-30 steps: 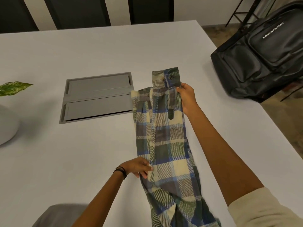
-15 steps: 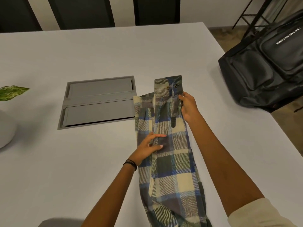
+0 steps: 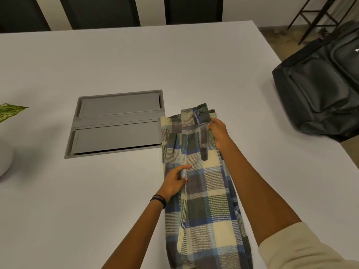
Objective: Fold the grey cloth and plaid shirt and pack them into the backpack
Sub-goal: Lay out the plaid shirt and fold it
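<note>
Now pinching the plaid shirt [image 3: 202, 191] just below its buttoned cuff [image 3: 202, 115] with the right hand [image 3: 218, 131], thumb and fingertips closed on the cloth, just right of the grey hatch [image 3: 116, 123] set into the white table [image 3: 116, 55]. Pressing on the shirt's left fold with the left hand [image 3: 175, 182], index finger stretched out flat, the other fingers loosely together on the fabric, nothing gripped; nearer than the hatch, off its near right corner. Wearing dark bands [image 3: 159, 199] on the left wrist and a cream sleeve [image 3: 303, 247] on the right upper arm.

Lying flat in one long narrow strip, folded lengthwise: the shirt, upper left corner meeting the hatch's right edge, cuff end farthest away, near end running out of the bottom of the view. Well right of the hatch, apart from the shirt, at the table's right edge: the black backpack [image 3: 320, 94], front pockets facing up. Far left of the hatch, a speckled green leaf [image 3: 9, 111] above part of a white pot [image 3: 4, 160]. Beyond the hatch, past the table's far edge, dark chair backs [image 3: 101, 10].
</note>
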Action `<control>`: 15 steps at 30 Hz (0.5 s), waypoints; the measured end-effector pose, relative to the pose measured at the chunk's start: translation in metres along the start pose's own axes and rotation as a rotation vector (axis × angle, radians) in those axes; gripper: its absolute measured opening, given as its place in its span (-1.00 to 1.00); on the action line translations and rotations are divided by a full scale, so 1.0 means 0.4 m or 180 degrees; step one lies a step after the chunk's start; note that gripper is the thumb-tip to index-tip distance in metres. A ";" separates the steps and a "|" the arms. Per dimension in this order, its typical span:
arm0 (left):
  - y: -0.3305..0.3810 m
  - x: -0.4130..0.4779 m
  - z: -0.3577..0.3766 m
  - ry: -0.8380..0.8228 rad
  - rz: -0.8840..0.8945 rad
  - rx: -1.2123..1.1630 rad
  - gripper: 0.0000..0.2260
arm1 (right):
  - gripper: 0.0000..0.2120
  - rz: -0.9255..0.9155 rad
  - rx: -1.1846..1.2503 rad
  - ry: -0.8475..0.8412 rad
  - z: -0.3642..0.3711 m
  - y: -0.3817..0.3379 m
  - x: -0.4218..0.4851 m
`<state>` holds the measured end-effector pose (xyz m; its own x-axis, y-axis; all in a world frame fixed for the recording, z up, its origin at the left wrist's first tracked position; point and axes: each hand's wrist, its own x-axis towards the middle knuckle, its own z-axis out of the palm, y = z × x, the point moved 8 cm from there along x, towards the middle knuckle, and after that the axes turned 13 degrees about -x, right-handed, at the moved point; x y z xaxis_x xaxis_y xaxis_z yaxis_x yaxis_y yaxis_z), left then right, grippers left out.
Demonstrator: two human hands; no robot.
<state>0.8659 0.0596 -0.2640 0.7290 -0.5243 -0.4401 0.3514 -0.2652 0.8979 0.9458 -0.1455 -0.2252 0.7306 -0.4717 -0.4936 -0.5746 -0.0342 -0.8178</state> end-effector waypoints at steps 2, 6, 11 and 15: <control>-0.020 0.011 -0.003 -0.0033 -0.0045 0.0058 -0.60 | -0.66 -0.0026 -0.0123 -0.0053 0.008 0.013 0.011; -0.047 0.026 -0.007 -0.0040 -0.0122 0.0097 -0.59 | -0.56 -0.0205 -0.0338 -0.0121 0.014 0.026 0.022; -0.037 0.033 -0.010 0.0022 -0.0027 0.0028 -0.63 | -0.52 -0.0878 -0.1210 0.0155 0.025 0.024 0.009; -0.011 0.037 -0.010 0.0170 0.0214 0.0136 -0.62 | -0.50 -0.1767 -0.1980 0.0244 0.065 0.026 -0.034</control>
<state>0.8776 0.0563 -0.2743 0.7808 -0.4984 -0.3767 0.2760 -0.2658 0.9237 0.9394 -0.1164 -0.2347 0.9533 -0.3009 -0.0275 -0.2540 -0.7485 -0.6125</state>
